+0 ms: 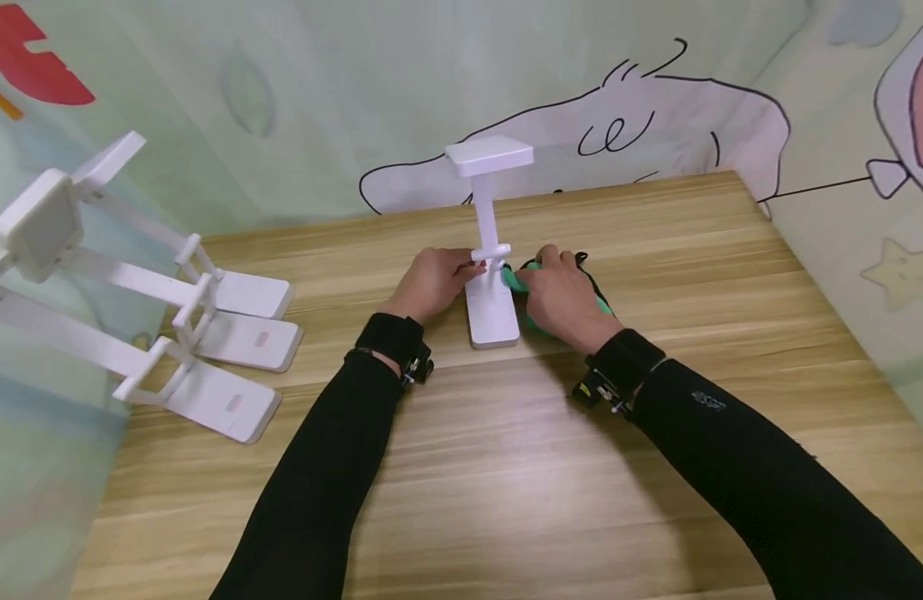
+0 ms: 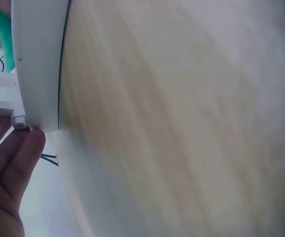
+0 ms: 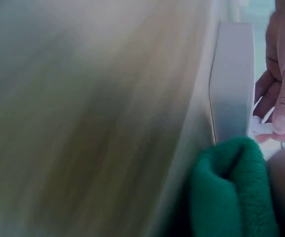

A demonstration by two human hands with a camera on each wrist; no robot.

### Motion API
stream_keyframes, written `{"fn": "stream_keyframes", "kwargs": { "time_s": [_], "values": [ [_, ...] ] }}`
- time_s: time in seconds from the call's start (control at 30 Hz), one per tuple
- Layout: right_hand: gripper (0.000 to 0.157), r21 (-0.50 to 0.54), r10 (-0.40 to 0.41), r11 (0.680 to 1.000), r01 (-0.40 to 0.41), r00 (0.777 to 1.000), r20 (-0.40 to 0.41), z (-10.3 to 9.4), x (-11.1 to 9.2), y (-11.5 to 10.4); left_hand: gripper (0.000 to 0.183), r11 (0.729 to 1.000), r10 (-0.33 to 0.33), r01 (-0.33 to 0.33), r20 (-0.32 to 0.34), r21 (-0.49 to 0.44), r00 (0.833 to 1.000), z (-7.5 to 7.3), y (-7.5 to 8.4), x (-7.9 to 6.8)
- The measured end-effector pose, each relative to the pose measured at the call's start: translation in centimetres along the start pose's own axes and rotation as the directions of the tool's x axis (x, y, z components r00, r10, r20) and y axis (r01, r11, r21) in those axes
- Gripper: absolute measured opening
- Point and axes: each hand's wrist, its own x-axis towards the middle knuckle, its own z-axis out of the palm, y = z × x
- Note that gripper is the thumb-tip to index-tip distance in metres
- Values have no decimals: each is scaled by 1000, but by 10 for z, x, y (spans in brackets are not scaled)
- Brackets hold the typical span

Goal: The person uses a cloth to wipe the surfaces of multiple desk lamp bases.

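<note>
Clock directions are as seen in the head view, with the lamp (image 1: 485, 212) at centre. The lamp stands upright on the table (image 1: 476, 475); its base (image 1: 493, 321) extends toward 6 o'clock and its head (image 1: 491, 155) sits at 12. The left hand (image 1: 429, 283), at 9 o'clock, pinches the bracket (image 1: 491, 252) at the foot of the stem between thumb and fingers. The right hand (image 1: 564, 296), at 3 o'clock, grasps the green cloth (image 3: 248, 190), its fingers curled over the fabric. The 9 o'clock end of the cloth meets the lamp just below the bracket. Three other lamps (image 1: 247, 337) stand grouped at 9 o'clock, well apart from the lamp, their arms leaning toward 10. A printed sheet (image 1: 318, 142) hangs beyond the table at 12.
</note>
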Motion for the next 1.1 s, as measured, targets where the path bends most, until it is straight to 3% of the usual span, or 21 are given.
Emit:
{"fn": "stream_keyframes", "kwargs": {
  "time_s": [0.07, 0.13, 0.3, 0.37, 0.53, 0.73, 0.8, 0.9, 1.0, 1.1],
  "values": [
    [41, -5, -62, 998, 62, 997, 56, -10, -3, 4, 22, 1000, 3, -3, -9, -1, 1000, -1, 0, -1],
    [37, 12, -59, 998, 58, 995, 80, -20, -1, 7, 22, 1000, 6, -6, -17, -6, 1000, -1, 0, -1],
    [35, 129, 114, 985, -113, 993, -1, -28, 18, 4, 21, 1000, -2, 2, -8, -19, 1000, 0, 1, 0],
    [38, 144, 133, 982, -126, 991, -35, -21, 25, 0, 21, 1000, -1, 1, -5, -22, 1000, 1, 1, 1],
    [39, 58, 45, 997, -41, 996, -72, 2, 24, -5, 23, 1000, -6, 6, -8, -28, 1000, 3, 1, 1],
    [36, -65, -137, 989, 131, 984, -111, 8, -6, 3, 24, 999, -12, 12, -14, -31, 1000, 3, 1, -1],
    [40, -57, -217, 975, 213, 972, -85, 5, -16, 9, 24, 999, -9, 9, -12, -35, 1000, 3, 2, -2],
    [40, 35, -298, 954, 297, 954, 24, -8, -25, 16, 24, 999, -18, 18, -6, -36, 1000, 1, 2, -2],
    [38, 133, -276, 955, 264, 958, 76, -22, -24, 19, 24, 999, -32, 32, 1, -35, 999, 0, 3, -3],
    [36, 164, -179, 970, 177, 984, -3, -28, -16, 16, 23, 999, -31, 31, 5, -41, 1000, 0, 3, -2]
  ]
}}
